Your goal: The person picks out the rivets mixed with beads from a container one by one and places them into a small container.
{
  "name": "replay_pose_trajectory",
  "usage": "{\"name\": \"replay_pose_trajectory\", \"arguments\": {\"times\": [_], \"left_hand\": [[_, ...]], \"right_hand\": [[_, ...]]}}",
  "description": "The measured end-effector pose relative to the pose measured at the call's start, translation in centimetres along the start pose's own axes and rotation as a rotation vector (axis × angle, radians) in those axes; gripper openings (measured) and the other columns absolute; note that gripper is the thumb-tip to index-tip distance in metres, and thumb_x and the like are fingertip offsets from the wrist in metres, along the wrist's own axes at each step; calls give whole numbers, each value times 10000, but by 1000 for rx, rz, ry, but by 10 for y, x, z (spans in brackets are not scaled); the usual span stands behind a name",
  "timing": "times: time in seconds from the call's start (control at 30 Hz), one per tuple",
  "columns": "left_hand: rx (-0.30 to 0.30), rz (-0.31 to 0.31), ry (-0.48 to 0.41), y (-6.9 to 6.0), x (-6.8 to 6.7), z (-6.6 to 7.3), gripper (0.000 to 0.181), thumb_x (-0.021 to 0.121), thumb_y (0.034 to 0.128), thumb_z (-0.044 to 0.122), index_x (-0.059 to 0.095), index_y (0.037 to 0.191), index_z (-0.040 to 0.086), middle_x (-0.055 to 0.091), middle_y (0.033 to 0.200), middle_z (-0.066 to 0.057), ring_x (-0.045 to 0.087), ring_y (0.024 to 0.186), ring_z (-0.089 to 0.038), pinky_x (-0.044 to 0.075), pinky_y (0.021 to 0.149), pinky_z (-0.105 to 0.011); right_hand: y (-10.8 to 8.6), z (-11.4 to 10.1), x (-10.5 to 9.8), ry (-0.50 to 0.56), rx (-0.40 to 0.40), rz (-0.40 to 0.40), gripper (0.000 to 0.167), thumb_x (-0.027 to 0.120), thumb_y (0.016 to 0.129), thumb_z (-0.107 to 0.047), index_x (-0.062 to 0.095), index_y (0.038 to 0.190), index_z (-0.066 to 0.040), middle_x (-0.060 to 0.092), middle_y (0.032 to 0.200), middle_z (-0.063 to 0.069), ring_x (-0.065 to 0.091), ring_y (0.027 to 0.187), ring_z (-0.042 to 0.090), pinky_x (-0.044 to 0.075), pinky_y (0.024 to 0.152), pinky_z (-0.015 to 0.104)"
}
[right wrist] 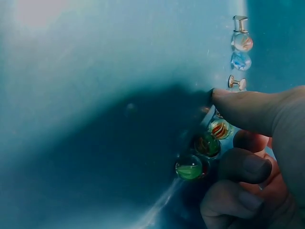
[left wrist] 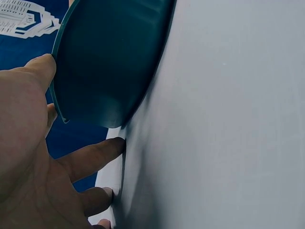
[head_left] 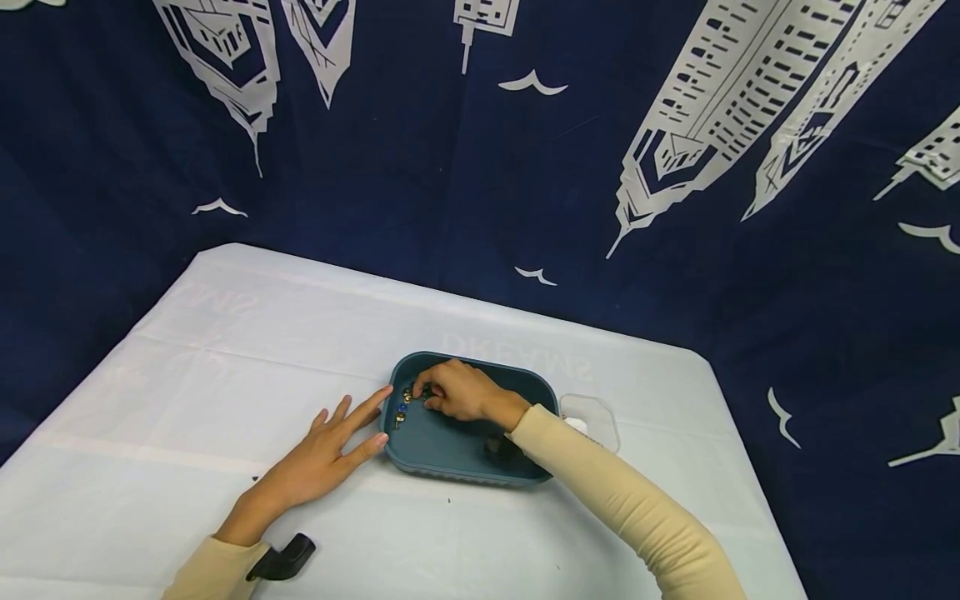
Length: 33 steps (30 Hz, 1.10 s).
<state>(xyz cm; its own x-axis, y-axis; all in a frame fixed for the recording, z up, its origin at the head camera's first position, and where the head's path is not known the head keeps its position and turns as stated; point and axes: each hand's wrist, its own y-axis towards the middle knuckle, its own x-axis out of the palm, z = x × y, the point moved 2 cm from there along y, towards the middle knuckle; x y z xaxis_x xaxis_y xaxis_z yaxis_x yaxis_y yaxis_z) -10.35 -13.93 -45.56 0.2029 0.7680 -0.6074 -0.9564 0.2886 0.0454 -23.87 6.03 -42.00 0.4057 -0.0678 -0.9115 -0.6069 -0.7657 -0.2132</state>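
Observation:
My left hand point(head_left: 318, 454) spreads its fingers at the left end of a teal plastic tray point(head_left: 457, 477), with fingertips against its rim. In the left wrist view, the thumb point(left wrist: 40, 67) touches the tray's outer edge. My right hand point(head_left: 465, 392) reaches inside, its fingers bent by the far left corner. Under its thumb shows part of a small metal piece point(right wrist: 209, 114); whether the fingers pinch it is hidden. Beside them lie a striped marble point(right wrist: 220, 129) and a green marble point(right wrist: 189, 167). Further along the wall sit a blue marble point(right wrist: 241, 61) and a small metal stud point(right wrist: 237, 82).
A clear plastic box point(head_left: 591, 408) with something white in it stands just right of the tray. White cloth point(head_left: 337, 333) covers the table, and a dark blue printed curtain point(head_left: 420, 183) hangs behind. A black wrist mount point(head_left: 283, 558) sits on the left sleeve.

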Motion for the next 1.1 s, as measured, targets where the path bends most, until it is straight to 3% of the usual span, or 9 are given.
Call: {"name": "replay_pose_trajectory", "arguments": {"times": [0.9,1.1], "left_hand": [[-4,0,2,0,0,0,634,504,1037,465,211,1594,396,526,1478,-151,124,1475,-568,23,1112,-780],[-2,1,2,0,-1,1,633,506,1036,464,215,1594,395,527,1478,-146,127,1476,-565,25,1113,-778]], "right_hand": [[-2,1,1,-69,-37,39,157,681,971,-183,735,1118,-188,539,683,-72,476,591,48,410,524,199],[-2,4,3,-77,-67,48,143,671,978,-177,737,1105,-179,674,914,-46,522,661,43,453,576,190]]}}
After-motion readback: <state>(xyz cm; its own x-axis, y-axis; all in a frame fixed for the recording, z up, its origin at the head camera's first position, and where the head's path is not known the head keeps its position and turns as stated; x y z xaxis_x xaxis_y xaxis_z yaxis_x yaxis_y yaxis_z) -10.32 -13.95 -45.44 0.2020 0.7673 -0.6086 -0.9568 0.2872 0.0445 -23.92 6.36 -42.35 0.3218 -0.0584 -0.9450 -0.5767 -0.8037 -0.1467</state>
